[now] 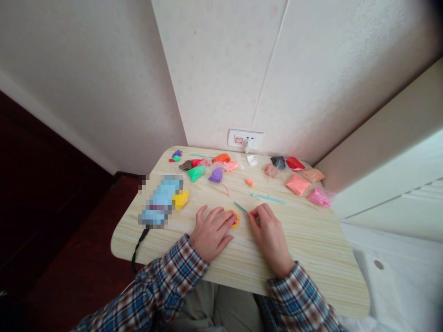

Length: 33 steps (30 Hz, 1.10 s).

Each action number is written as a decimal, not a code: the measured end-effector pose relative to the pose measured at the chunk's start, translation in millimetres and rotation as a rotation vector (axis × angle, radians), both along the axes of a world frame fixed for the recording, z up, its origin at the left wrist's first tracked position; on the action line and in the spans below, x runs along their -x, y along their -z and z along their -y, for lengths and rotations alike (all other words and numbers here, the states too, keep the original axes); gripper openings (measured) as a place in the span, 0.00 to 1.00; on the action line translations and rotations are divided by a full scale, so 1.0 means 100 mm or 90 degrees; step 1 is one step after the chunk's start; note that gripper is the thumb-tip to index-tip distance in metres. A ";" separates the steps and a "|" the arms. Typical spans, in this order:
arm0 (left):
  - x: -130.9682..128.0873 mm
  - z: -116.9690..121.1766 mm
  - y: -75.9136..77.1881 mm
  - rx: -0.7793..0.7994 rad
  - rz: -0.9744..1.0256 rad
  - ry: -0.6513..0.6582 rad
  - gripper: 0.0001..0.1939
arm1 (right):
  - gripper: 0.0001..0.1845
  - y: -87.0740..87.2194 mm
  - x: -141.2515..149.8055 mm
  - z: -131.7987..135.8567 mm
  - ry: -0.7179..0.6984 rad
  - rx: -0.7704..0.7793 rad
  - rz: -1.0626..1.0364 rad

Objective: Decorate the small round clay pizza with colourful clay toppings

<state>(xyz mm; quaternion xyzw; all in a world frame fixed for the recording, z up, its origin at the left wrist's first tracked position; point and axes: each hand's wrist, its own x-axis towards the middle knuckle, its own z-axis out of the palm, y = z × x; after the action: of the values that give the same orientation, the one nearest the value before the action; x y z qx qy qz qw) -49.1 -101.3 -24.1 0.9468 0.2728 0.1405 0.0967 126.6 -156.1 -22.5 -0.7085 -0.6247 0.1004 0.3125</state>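
A small yellow-rimmed disc with a pinkish-red middle is set on the pale wood-grain table, partly covered by the left hand. The fingers of that hand are spread and stretched out flat, with nothing gripped; the disc is overlapped by one or two fingertips, though how firmly it is pressed cannot be told. Just to the right of the disc, a thin blue-green tool is pinched between the thumb and curled fingers of the right hand, its free tip pointed to a spot just beyond the disc. Past that tip, to the right of the disc, a second blue-green tool is laid flat. A thin orange strip is seen beyond the disc and slightly left of it; a pink-orange piece with a yellowish end is placed beyond it and to the right. To the left of the disc, a yellow packet is found beside a pixelated light-blue object. Farther beyond the disc, a purple packet and a green packet are placed to its left, while a coral packet, a bright pink packet and a red packet are scattered well to its right. Beyond them all, straight past the disc, a socket is mounted on the wall.
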 end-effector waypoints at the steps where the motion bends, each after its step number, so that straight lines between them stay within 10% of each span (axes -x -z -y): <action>1: 0.00 0.00 0.00 0.001 -0.001 0.000 0.24 | 0.10 0.00 0.00 0.00 -0.005 0.004 0.000; 18: 0.00 0.01 -0.05 -0.001 0.008 -0.007 0.24 | 0.10 0.01 0.09 0.10 0.060 0.019 0.177; 24: -0.03 -0.06 -0.02 0.037 0.062 -0.164 0.25 | 0.09 0.02 0.13 0.19 0.149 0.001 0.145; 33: -0.13 -0.14 -0.02 0.085 0.081 -0.144 0.22 | 0.10 0.00 0.17 0.15 0.064 -0.008 0.247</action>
<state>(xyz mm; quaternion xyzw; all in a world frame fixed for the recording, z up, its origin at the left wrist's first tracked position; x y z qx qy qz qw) -36.3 -87.2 -22.5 0.8906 0.3802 0.1916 0.1602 109.5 -170.9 -22.6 -0.7427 -0.6378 -0.0576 0.1957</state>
